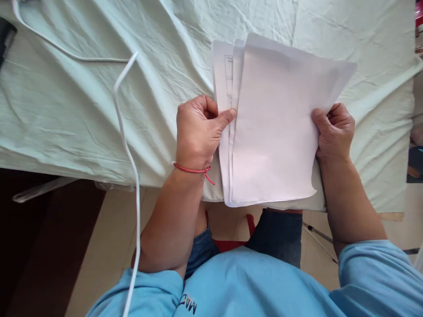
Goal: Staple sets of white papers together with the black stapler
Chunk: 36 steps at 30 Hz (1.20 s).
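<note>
Between my hands is a small stack of white paper sheets [276, 127], slightly fanned at the left, near the front edge of the table. The top sheet shows a blank face, and a strip of a printed sheet [223, 79] peeks out beneath it. My left hand [203, 125] pinches the stack's left edge, thumb on top and fingers underneath. A red braided string circles that wrist. At the right edge, my right hand [335, 130] grips the sheets between thumb and curled fingers. The lower right corner of the top sheet curls up.
A pale green cloth [158, 97] with wrinkles covers the table. Across its left side runs a white cable [124, 127], which hangs over the front edge. A dark object [5, 39] lies at the far left. Below are a tiled floor and my knees.
</note>
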Each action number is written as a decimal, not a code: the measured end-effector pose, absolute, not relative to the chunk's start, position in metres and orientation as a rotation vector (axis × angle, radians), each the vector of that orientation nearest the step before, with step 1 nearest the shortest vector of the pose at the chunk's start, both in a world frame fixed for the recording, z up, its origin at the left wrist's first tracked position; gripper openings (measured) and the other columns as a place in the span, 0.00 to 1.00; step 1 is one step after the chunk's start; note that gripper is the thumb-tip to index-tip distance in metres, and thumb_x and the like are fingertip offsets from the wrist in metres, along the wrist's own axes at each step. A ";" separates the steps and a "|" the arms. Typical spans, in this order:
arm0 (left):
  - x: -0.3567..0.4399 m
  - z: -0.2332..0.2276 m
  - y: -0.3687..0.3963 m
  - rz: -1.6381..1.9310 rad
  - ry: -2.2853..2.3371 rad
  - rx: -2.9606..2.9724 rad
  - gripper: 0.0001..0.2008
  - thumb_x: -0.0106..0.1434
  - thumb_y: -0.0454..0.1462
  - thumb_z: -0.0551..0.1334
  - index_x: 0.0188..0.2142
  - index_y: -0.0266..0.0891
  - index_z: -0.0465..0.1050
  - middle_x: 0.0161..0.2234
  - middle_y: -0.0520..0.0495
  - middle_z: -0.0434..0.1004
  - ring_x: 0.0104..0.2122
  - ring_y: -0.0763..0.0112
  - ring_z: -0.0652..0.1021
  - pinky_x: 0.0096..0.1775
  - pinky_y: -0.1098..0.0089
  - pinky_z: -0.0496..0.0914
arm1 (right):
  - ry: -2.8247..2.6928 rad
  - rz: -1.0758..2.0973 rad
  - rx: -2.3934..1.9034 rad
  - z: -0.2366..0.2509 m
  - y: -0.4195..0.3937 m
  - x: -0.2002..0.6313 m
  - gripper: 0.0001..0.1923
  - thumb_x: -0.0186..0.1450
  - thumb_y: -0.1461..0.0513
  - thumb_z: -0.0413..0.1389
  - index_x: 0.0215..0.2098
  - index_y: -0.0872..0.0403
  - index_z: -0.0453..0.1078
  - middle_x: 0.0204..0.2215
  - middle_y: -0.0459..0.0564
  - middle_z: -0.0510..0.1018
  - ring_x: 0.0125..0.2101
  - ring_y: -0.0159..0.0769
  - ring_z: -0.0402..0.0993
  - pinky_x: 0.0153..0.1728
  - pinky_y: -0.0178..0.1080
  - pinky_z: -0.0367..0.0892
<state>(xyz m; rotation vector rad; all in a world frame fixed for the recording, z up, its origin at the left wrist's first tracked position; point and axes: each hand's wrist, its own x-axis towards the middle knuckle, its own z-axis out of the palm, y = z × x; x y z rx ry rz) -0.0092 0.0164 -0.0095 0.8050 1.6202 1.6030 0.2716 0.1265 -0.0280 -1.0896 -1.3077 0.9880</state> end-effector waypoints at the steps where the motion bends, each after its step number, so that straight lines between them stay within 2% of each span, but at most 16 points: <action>1: -0.009 -0.009 0.017 1.609 1.602 0.784 0.22 0.61 0.27 0.75 0.27 0.43 0.62 0.21 0.60 0.57 0.21 0.78 0.60 0.24 0.70 0.55 | -1.313 0.970 -1.091 -0.028 0.127 0.272 0.28 0.49 0.47 0.82 0.29 0.49 0.71 0.26 0.43 0.72 0.29 0.33 0.61 0.32 0.40 0.64; 5: -0.007 -0.007 0.016 1.607 1.541 0.695 0.17 0.67 0.23 0.69 0.36 0.45 0.65 0.19 0.62 0.61 0.19 0.78 0.57 0.25 0.67 0.52 | -1.317 0.944 -1.092 -0.030 0.128 0.273 0.28 0.50 0.46 0.81 0.28 0.48 0.69 0.26 0.43 0.70 0.29 0.34 0.57 0.32 0.40 0.61; 8: -0.008 -0.009 0.015 1.588 1.544 0.689 0.19 0.67 0.27 0.72 0.41 0.46 0.64 0.20 0.63 0.62 0.20 0.78 0.59 0.27 0.67 0.54 | -1.335 0.955 -1.111 -0.031 0.128 0.275 0.28 0.50 0.45 0.81 0.28 0.48 0.70 0.25 0.42 0.68 0.28 0.32 0.54 0.32 0.40 0.61; 12: -0.008 -0.010 0.015 1.537 1.554 0.710 0.15 0.68 0.35 0.74 0.43 0.46 0.67 0.22 0.61 0.67 0.20 0.77 0.63 0.27 0.67 0.56 | -1.342 0.984 -1.130 -0.029 0.128 0.276 0.25 0.51 0.46 0.80 0.31 0.50 0.75 0.28 0.44 0.75 0.29 0.32 0.62 0.32 0.39 0.64; 15: -0.006 -0.007 0.015 1.492 1.561 0.777 0.09 0.69 0.35 0.72 0.37 0.44 0.73 0.21 0.59 0.66 0.18 0.77 0.59 0.23 0.67 0.53 | -1.334 0.959 -1.120 -0.026 0.127 0.274 0.24 0.51 0.46 0.80 0.30 0.50 0.77 0.27 0.43 0.77 0.29 0.32 0.63 0.31 0.37 0.64; 19: -0.004 -0.006 0.014 1.478 1.532 0.903 0.18 0.71 0.39 0.71 0.26 0.43 0.71 0.21 0.55 0.63 0.18 0.77 0.60 0.22 0.67 0.52 | -1.325 0.966 -1.080 -0.022 0.125 0.272 0.25 0.50 0.46 0.81 0.28 0.51 0.76 0.27 0.44 0.77 0.28 0.30 0.63 0.30 0.36 0.65; 22: -0.002 -0.007 0.014 1.477 1.516 0.921 0.22 0.74 0.39 0.68 0.23 0.43 0.68 0.20 0.54 0.61 0.20 0.75 0.60 0.23 0.66 0.52 | -1.314 0.987 -1.081 -0.021 0.123 0.271 0.25 0.51 0.47 0.81 0.28 0.52 0.75 0.27 0.43 0.76 0.28 0.29 0.62 0.30 0.35 0.65; 27: 0.001 -0.008 0.014 1.539 1.431 0.868 0.31 0.76 0.49 0.66 0.20 0.43 0.57 0.19 0.55 0.51 0.19 0.75 0.54 0.23 0.65 0.48 | -1.333 0.979 -1.130 -0.019 0.122 0.269 0.28 0.50 0.45 0.81 0.28 0.52 0.73 0.26 0.43 0.74 0.28 0.29 0.61 0.29 0.36 0.64; 30: -0.001 -0.007 0.013 1.480 1.461 0.928 0.26 0.72 0.45 0.71 0.21 0.43 0.65 0.19 0.55 0.55 0.19 0.76 0.57 0.23 0.66 0.48 | -1.344 0.952 -1.146 -0.019 0.122 0.269 0.30 0.50 0.42 0.79 0.27 0.51 0.71 0.26 0.43 0.72 0.28 0.29 0.60 0.29 0.36 0.64; 32: -0.003 -0.007 0.013 1.436 1.523 0.971 0.21 0.69 0.40 0.74 0.23 0.42 0.70 0.19 0.55 0.58 0.19 0.76 0.59 0.23 0.67 0.50 | -1.341 0.914 -1.153 -0.020 0.124 0.271 0.32 0.51 0.41 0.78 0.25 0.51 0.66 0.23 0.41 0.65 0.27 0.28 0.54 0.28 0.36 0.62; 34: -0.005 -0.006 0.012 1.441 1.572 0.974 0.20 0.69 0.37 0.73 0.22 0.42 0.70 0.19 0.55 0.59 0.19 0.75 0.60 0.23 0.67 0.51 | -1.319 0.849 -1.161 -0.021 0.127 0.274 0.33 0.53 0.41 0.78 0.23 0.51 0.63 0.23 0.40 0.58 0.26 0.27 0.49 0.27 0.35 0.59; 36: -0.005 -0.006 0.012 1.459 1.603 0.962 0.20 0.71 0.35 0.70 0.22 0.42 0.69 0.19 0.55 0.58 0.19 0.75 0.60 0.23 0.67 0.51 | -1.290 0.785 -1.166 -0.021 0.129 0.278 0.33 0.54 0.42 0.78 0.23 0.51 0.63 0.22 0.39 0.56 0.26 0.27 0.47 0.27 0.35 0.57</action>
